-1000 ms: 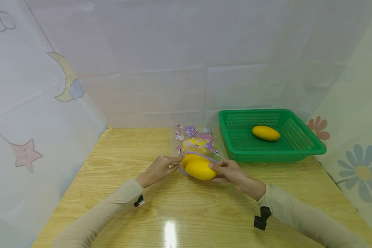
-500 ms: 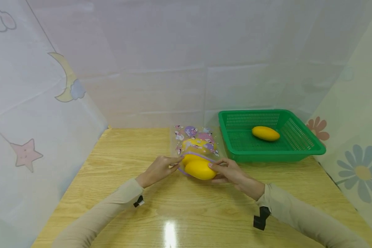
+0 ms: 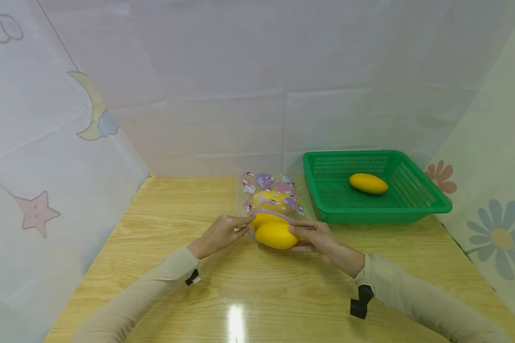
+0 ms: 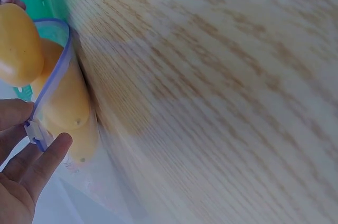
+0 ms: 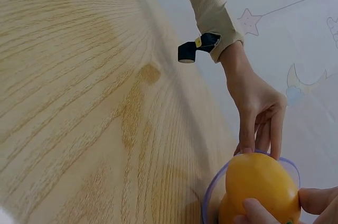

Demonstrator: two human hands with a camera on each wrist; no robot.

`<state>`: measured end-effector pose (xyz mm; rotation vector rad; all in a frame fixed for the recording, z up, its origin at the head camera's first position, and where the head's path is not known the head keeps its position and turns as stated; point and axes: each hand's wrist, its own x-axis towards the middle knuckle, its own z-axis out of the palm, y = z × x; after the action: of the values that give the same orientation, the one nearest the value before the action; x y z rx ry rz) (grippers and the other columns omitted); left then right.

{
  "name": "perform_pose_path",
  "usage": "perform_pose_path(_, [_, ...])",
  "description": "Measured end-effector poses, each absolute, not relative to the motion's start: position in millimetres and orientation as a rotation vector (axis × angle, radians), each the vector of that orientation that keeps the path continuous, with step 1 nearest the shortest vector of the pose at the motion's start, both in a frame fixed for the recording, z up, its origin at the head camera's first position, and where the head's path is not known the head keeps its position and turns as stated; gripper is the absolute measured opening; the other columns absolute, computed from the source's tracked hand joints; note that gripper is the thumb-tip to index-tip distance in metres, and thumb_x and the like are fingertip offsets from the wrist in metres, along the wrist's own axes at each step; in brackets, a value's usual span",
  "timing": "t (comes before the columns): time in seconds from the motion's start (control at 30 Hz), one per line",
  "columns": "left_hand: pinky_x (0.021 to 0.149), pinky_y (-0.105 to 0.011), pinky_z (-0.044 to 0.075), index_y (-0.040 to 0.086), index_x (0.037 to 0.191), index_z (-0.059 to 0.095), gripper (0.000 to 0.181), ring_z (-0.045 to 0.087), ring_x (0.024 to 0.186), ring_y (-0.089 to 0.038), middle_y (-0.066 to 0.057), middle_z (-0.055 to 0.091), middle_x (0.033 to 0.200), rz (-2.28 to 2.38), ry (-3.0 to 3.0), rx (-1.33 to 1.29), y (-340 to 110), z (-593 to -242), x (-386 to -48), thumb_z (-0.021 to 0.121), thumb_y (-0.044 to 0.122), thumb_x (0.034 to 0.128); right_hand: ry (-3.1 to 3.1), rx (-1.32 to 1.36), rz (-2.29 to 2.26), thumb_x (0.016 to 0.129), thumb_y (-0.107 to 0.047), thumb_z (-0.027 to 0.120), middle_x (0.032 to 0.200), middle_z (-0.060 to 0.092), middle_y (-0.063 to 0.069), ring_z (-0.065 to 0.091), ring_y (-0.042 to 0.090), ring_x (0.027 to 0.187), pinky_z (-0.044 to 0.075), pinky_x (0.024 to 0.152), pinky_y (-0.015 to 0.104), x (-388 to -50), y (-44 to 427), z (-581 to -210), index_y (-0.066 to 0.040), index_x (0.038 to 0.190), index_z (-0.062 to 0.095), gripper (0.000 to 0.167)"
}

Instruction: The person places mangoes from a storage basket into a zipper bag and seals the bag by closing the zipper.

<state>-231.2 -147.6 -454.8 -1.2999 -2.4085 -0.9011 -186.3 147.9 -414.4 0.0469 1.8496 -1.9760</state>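
The left hand (image 3: pixel 219 237) pinches the rim of a clear printed bag (image 3: pixel 264 180); the right hand (image 3: pixel 326 242) grasps a yellow fruit (image 3: pixel 276 236) at the bag's mouth. Further fruit (image 3: pixel 264 218) lies inside, its number unclear to me through the print. Nearby on the wooden table (image 3: pixel 292 300), a green basket (image 3: pixel 369 218) holds another fruit (image 3: pixel 368 184).

Glossy wood grain on the table (image 3: pixel 257 293), throwing back a white glare! Smooth, softly shiny yellow fruit (image 3: pixel 276 236), thin see-through plastic bag (image 3: pixel 263 180), green plastic basket (image 3: pixel 382 216), matt cloth sleeve (image 3: pixel 412 290), and a creased, matt backdrop (image 3: pixel 223 128).
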Motion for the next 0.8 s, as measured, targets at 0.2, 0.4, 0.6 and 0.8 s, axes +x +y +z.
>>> perform_pose_path(0.2, [0.073, -0.014, 0.055, -0.007, 0.124, 0.064, 0.038, 0.073, 0.088, -0.023, -0.019, 0.07, 0.11, -0.895, -2.422, -1.282, -148, -452, -230, 0.072, -0.007, 0.0867, 1.853, 0.077, -2.001, 0.099, -0.012, 0.063, 0.128, 0.047, 0.025, 0.07, 0.03, 0.091, 0.055, 0.087, 0.046, -186, 144, -414, 0.011, 0.139, 0.047, 0.049])
perform_pose_path(0.4, [0.073, -0.014, 0.055, -0.006, 0.124, 0.064, 0.037, 0.073, 0.088, -0.022, -0.02, 0.07, 0.109, -0.894, -2.418, -1.285, -148, -453, -231, 0.072, -0.006, 0.0874, 1.838, 0.104, -2.019, 0.098, -0.011, 0.063, 0.128, 0.048, 0.024, 0.069, 0.032, 0.096, 0.056, 0.087, 0.045, -186, 139, -413, 0.011, 0.139, 0.046, 0.05])
perform_pose_path(0.6, [0.073, -0.015, 0.055, -0.007, 0.123, 0.065, 0.037, 0.073, 0.088, -0.022, -0.02, 0.07, 0.109, -0.906, -2.388, -1.299, -148, -455, -232, 0.072, -0.007, 0.0869, 1.791, 0.121, -2.019, 0.097, -0.008, 0.064, 0.135, 0.047, 0.03, 0.069, 0.032, 0.099, 0.057, 0.084, 0.041, -184, 138, -417, 0.011, 0.141, 0.043, 0.052])
perform_pose_path(0.8, [0.072, -0.014, 0.055, -0.007, 0.123, 0.065, 0.036, 0.073, 0.086, -0.021, -0.019, 0.071, 0.107, -0.896, -2.377, -1.298, -149, -456, -231, 0.072, -0.006, 0.0871, 1.767, 0.126, -2.018, 0.099, -0.011, 0.062, 0.139, 0.044, 0.029, 0.067, 0.027, 0.098, 0.058, 0.084, 0.039, -183, 136, -419, 0.01, 0.142, 0.044, 0.051])
